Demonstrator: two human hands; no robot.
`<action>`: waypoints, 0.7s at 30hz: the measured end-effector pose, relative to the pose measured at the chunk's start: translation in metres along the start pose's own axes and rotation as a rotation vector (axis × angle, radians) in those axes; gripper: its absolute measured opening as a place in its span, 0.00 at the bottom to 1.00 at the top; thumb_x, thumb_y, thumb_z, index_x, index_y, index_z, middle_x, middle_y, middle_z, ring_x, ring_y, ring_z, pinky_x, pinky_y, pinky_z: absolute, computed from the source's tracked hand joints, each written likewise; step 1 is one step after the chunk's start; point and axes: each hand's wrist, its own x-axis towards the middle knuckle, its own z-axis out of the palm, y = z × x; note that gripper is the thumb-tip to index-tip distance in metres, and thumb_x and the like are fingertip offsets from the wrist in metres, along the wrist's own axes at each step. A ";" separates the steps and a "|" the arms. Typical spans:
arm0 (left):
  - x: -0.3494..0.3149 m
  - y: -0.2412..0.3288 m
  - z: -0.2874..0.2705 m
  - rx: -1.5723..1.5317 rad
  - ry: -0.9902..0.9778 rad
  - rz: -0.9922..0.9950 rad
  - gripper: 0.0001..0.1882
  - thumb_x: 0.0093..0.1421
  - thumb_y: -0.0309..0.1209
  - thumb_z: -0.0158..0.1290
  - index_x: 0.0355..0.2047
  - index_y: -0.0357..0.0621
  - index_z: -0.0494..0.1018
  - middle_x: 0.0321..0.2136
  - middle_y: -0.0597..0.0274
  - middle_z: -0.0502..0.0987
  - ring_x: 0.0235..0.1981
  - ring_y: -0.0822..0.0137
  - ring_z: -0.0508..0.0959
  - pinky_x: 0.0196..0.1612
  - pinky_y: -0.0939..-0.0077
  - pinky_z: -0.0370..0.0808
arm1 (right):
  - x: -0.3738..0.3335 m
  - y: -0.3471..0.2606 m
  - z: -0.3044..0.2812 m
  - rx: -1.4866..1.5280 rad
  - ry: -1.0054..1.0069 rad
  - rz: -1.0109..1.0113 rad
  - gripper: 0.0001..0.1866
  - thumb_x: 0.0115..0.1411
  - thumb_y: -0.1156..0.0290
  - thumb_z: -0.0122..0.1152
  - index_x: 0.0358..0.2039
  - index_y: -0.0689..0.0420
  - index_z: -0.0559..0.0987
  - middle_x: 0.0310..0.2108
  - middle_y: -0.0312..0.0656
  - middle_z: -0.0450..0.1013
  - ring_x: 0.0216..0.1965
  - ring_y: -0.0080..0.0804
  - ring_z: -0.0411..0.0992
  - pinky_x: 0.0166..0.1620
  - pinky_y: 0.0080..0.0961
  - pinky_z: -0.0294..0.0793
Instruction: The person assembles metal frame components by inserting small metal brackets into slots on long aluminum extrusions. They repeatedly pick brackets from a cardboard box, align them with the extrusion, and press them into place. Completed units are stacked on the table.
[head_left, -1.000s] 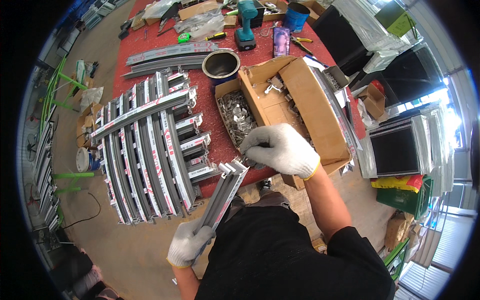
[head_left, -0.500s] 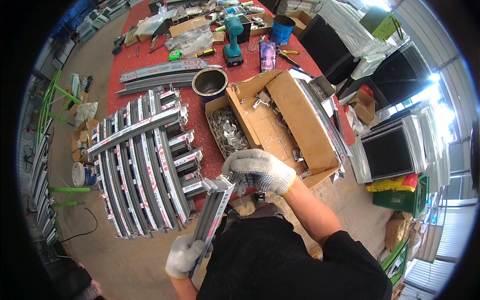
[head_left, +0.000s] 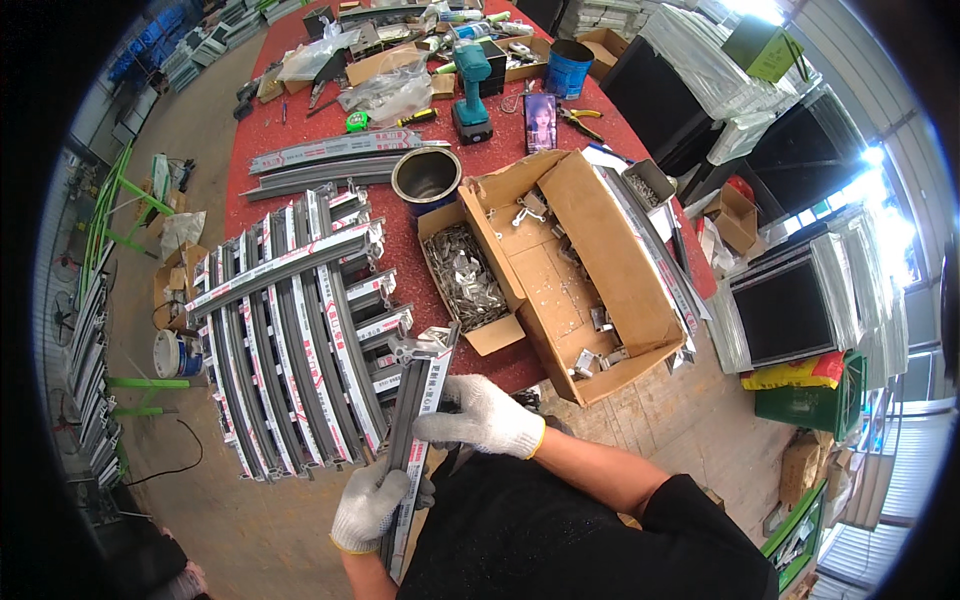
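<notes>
A grey aluminium profile [head_left: 407, 408] with a printed protective strip slants up in front of my body, its far end near the table edge. My left hand [head_left: 372, 508], in a knitted work glove, is wrapped round its lower part. Higher up, my gloved right hand [head_left: 488, 416] is closed on the profile's right side; some of its fingers are hidden. Just left of the profile lies a crosswise stack of similar profiles [head_left: 290, 345]. Past its far end is a small carton [head_left: 490, 337] of metal clips, beside a larger cardboard box [head_left: 610, 275] with a few metal brackets.
On the red table [head_left: 330, 120] stand a metal pot [head_left: 425, 178], a teal cordless drill [head_left: 471, 90], a lit phone [head_left: 540, 122] and a blue can [head_left: 569, 68]. Pliers [head_left: 582, 122] lie beyond the boxes. Wrapped panels [head_left: 790, 315] lean at the right.
My right hand has moved down and left from beside the cardboard box onto the profile. The profile's far end has risen a little; my left hand keeps its hold.
</notes>
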 end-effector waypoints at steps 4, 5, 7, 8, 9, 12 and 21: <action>-0.002 0.015 0.002 0.205 0.167 0.013 0.23 0.69 0.35 0.60 0.56 0.26 0.81 0.36 0.52 0.89 0.36 0.67 0.87 0.43 0.68 0.84 | -0.001 0.004 0.005 0.016 0.116 0.064 0.23 0.71 0.57 0.76 0.55 0.64 0.87 0.35 0.37 0.85 0.32 0.19 0.79 0.36 0.24 0.80; -0.003 0.018 0.005 0.284 0.212 0.084 0.23 0.67 0.34 0.62 0.55 0.27 0.82 0.35 0.52 0.89 0.36 0.68 0.87 0.43 0.68 0.84 | -0.001 0.005 0.005 0.027 0.129 0.061 0.24 0.72 0.56 0.76 0.55 0.64 0.87 0.35 0.37 0.85 0.32 0.19 0.79 0.35 0.24 0.81; -0.006 0.019 0.014 0.429 0.337 0.182 0.25 0.62 0.33 0.67 0.55 0.29 0.82 0.34 0.53 0.89 0.36 0.70 0.86 0.43 0.69 0.83 | 0.001 0.008 0.005 0.011 0.196 0.058 0.24 0.72 0.54 0.76 0.53 0.63 0.87 0.34 0.38 0.85 0.31 0.20 0.80 0.34 0.24 0.81; -0.007 0.019 0.018 0.452 0.366 0.191 0.28 0.57 0.31 0.70 0.57 0.30 0.81 0.38 0.49 0.88 0.39 0.63 0.88 0.48 0.65 0.83 | 0.002 0.010 0.005 0.028 0.216 0.057 0.24 0.72 0.53 0.76 0.53 0.63 0.87 0.34 0.38 0.85 0.31 0.20 0.80 0.34 0.24 0.81; -0.007 0.018 0.020 0.550 0.413 0.222 0.30 0.57 0.30 0.70 0.59 0.31 0.80 0.40 0.48 0.87 0.41 0.61 0.88 0.50 0.64 0.83 | 0.003 0.011 0.004 0.039 0.245 0.103 0.23 0.72 0.53 0.76 0.53 0.63 0.87 0.34 0.39 0.84 0.31 0.20 0.80 0.34 0.24 0.81; -0.003 0.011 0.028 0.760 0.548 0.393 0.33 0.56 0.26 0.68 0.64 0.35 0.77 0.49 0.43 0.84 0.48 0.51 0.87 0.55 0.58 0.82 | 0.004 0.011 0.001 0.110 0.277 0.030 0.21 0.75 0.57 0.73 0.52 0.65 0.84 0.38 0.39 0.85 0.32 0.20 0.80 0.35 0.24 0.82; 0.010 0.009 0.009 1.000 0.681 0.752 0.19 0.57 0.22 0.66 0.50 0.39 0.82 0.52 0.42 0.86 0.54 0.41 0.86 0.59 0.50 0.82 | -0.002 0.001 -0.008 0.252 0.317 0.048 0.19 0.77 0.55 0.69 0.47 0.61 0.86 0.32 0.35 0.81 0.29 0.20 0.75 0.32 0.22 0.74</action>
